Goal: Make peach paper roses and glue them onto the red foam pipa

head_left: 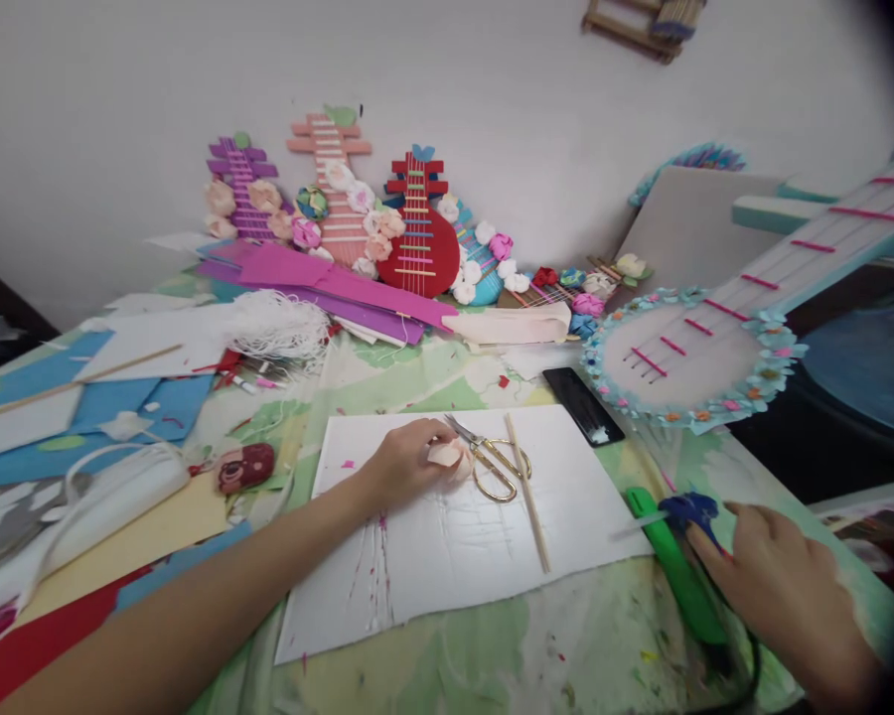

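Observation:
My left hand [411, 459] is closed on a pale peach crepe-paper flower [454, 457], low over a white board [432, 536]. Beside the flower, gold-handled scissors [498, 467] lie with their handles apart, and a thin wooden stick [528, 501] rests across one handle. At the right, my right hand [779, 576] has its fingers around the end of a blue glue gun [689, 509]; the hand is a little blurred. A translucent glue stick [637, 524] juts from the gun. Under it is a long green power strip [674, 566] with a dark cable.
Decorated paper lutes, including a red one [418, 248], lean against the wall. A large white lute [685, 362] with a flowered rim stands at right, near a black phone [582, 405]. White string [279, 328], coloured sheets and a red pouch-like item [244, 467] lie left.

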`<state>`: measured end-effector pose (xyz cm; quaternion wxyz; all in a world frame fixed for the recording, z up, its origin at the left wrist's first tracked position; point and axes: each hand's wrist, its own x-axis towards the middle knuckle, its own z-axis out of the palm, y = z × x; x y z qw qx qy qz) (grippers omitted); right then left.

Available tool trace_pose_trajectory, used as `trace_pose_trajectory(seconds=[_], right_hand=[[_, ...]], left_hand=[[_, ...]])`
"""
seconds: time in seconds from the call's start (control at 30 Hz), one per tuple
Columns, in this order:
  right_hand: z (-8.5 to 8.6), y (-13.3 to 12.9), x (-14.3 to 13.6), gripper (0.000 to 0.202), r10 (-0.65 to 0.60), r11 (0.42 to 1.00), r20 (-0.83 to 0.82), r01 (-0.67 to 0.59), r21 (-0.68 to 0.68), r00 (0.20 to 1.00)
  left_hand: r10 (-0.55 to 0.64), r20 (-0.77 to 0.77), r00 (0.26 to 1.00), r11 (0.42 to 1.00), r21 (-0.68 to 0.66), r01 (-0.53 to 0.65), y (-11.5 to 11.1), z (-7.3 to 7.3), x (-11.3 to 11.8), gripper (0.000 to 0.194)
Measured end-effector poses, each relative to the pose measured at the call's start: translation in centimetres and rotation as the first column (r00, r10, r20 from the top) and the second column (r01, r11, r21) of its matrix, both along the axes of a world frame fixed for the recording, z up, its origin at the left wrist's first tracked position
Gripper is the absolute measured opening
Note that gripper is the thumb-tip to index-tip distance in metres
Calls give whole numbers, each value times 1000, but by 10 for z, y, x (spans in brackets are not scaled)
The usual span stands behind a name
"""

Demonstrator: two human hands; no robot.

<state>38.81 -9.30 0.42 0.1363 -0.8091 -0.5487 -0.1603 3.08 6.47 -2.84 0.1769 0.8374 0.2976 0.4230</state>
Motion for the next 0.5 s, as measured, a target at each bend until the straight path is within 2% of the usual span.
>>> trace_pose_trajectory(seconds=[0.03,0.1,0.13,0.2,0.27,0.3,0.37,0.5], right_hand=[[5,4,-19,44,55,997,11,-56,56,998],[13,14,-67,42,239,967,-115,-226,116,964],[14,20,-92,41,328,945,-240,-311,104,914],[10,34,-141,41,427,891,-428,-451,52,796],[1,49,-177,45,502,841,-451,-538,57,738],[-4,56,-190,47,537,822,-419,-567,62,732],[-13,69,-205,42,529,833,-363,-551,51,767],[-25,83,-211,27,514,855,-307,-505,116,801]], left_hand=[[-3,5,1000,1000,19,3,0,0,0,12],[-11,16,1000,999,52,10,0,-1,-1,12],[-12,20,1000,998,68,11,0,-2,-1,12],[-6,23,1000,995,98,3,-1,-2,-1,13],[1,30,1000,993,115,-5,-2,-2,0,13],[6,37,999,993,116,-10,-2,-1,0,13],[16,50,999,994,110,-22,-3,0,0,12],[33,48,998,997,72,-37,-5,2,-1,11]])
